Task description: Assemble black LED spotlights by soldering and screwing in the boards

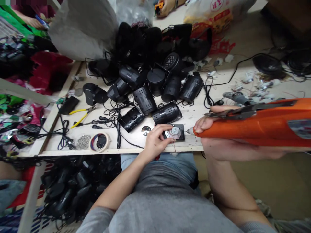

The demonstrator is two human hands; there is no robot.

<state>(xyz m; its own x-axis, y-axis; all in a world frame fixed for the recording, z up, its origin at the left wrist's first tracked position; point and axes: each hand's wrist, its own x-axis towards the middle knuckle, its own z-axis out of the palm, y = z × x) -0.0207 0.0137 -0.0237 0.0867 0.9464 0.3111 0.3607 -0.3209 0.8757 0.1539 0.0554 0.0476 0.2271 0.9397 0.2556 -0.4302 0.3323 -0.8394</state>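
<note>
My left hand (pixel 156 139) pinches a small round silver motor (pixel 175 132) with thin wires, which sits on a black rectangular plate (pixel 181 132) near the table's front edge. My right hand (pixel 206 127) is wrapped round the front of an orange power screwdriver (pixel 247 124). Its bit points left and ends just beside the plate; whether it touches, I cannot tell. A small dark disc (pixel 146 130) lies left of my left hand. Behind it are two black cylindrical housings (pixel 167 112) with slots in their sides.
More black housings (pixel 145 98) are heaped behind, with cables among them. Yellow-handled pliers (pixel 81 117), a tape roll (pixel 99 142) and a pile of small screws (pixel 83 142) lie left. Small motors (pixel 267 84) with wires are at right. Another person's hand (pixel 167 8) shows at the back.
</note>
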